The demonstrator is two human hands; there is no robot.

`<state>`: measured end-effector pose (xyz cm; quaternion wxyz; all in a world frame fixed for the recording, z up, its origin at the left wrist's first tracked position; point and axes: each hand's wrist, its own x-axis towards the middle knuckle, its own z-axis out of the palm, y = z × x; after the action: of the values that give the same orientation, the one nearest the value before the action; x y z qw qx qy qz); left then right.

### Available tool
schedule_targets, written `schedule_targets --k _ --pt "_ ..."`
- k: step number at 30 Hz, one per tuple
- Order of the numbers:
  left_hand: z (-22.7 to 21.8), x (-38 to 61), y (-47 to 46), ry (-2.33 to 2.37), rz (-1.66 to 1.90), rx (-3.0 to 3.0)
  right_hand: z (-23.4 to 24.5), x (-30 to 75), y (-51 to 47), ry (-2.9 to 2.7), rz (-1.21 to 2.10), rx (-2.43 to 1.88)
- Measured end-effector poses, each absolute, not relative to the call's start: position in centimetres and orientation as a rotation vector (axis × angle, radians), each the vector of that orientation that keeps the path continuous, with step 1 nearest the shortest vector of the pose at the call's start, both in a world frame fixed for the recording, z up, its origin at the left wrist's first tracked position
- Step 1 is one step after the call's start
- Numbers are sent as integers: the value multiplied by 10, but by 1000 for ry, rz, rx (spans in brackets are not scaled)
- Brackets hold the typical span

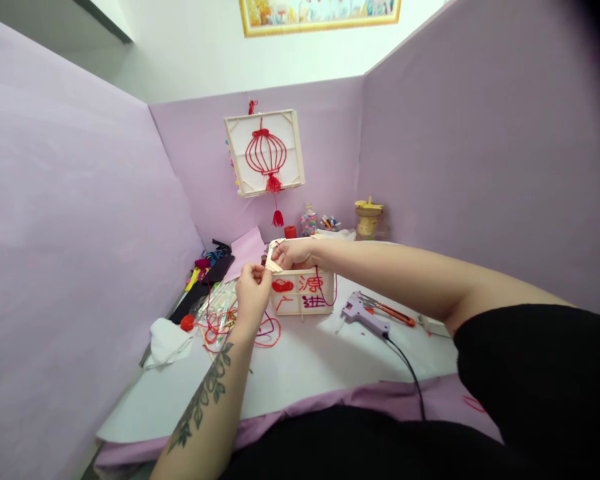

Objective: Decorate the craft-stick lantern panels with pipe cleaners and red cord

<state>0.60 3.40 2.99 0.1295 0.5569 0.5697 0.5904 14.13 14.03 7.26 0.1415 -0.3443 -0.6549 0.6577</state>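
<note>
A small box lantern (pixel 305 292) of pale wooden sticks and white paper stands on the white table (pixel 300 363); red and purple yarn shapes decorate its front. My left hand (pixel 253 285) is closed in a pinch at the lantern's top left corner, on a thin wooden stick (pixel 273 265). My right hand (pixel 293 253) rests on the lantern's top edge, its fingers closed on the same stick from the other side.
A purple glue gun (pixel 365 315) with a black cord lies right of the lantern, orange-handled scissors (pixel 393 311) beside it. Red yarn (pixel 220 327) tangles at the left, near a white cloth (pixel 166 340). A finished lantern (pixel 265 153) hangs on the back purple wall; jars (pixel 309 221) stand below.
</note>
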Motion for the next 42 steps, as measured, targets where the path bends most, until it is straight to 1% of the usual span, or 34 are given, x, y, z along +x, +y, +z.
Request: schedule_targets --k 14,27,34,42 --pt "27 4 39 1604 1749 1579 74 138 131 -1876 1808 -989" --pt "19 -5 42 1538 1715 1526 85 135 127 -1896 1501 -1254" --pt "27 -4 39 1567 1706 1550 103 134 108 -1833 1718 -1175" --pt "36 -1 30 1572 1683 1531 96 127 107 -1797 1800 -1242"
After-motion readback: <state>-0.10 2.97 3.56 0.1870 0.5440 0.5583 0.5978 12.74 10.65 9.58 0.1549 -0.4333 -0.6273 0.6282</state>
